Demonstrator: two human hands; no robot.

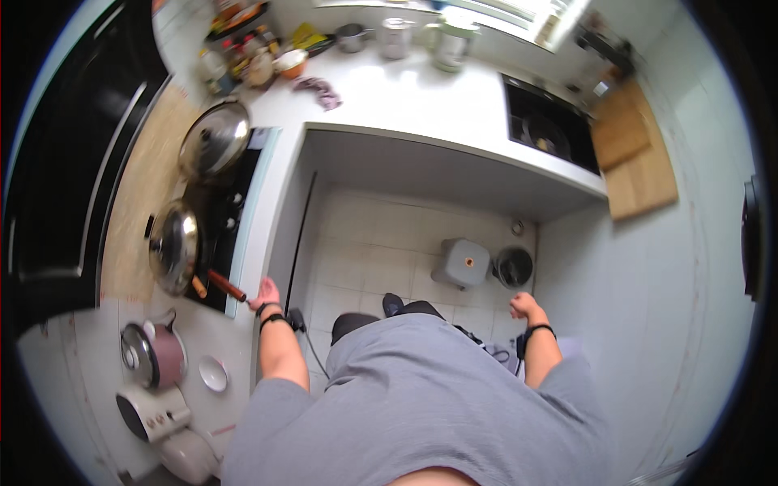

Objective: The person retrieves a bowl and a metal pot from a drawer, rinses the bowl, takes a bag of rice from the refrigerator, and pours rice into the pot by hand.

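Note:
My left hand (265, 294) is at the edge of the counter on the left, palm partly turned up, beside the end of a reddish-brown pan handle (227, 285); whether it touches the handle I cannot tell. That handle points from the black stove (222, 212), where a pan with a domed metal lid (176, 246) stands. A second round metal lid (216, 136) sits farther back on the stove. My right hand (523, 305) hangs over the floor on the right with its fingers curled, near a dark waste bin (513, 267); nothing shows in it. Both wrists wear black bands.
A grey stool (463, 262) stands on the tiled floor. A pink cooker (159, 355) and a white bowl (213, 373) are on the left counter. On the back counter (395, 91) are bottles, a crumpled cloth (321, 92), a kettle (453, 45), a sink (547, 127) and wooden boards (638, 164).

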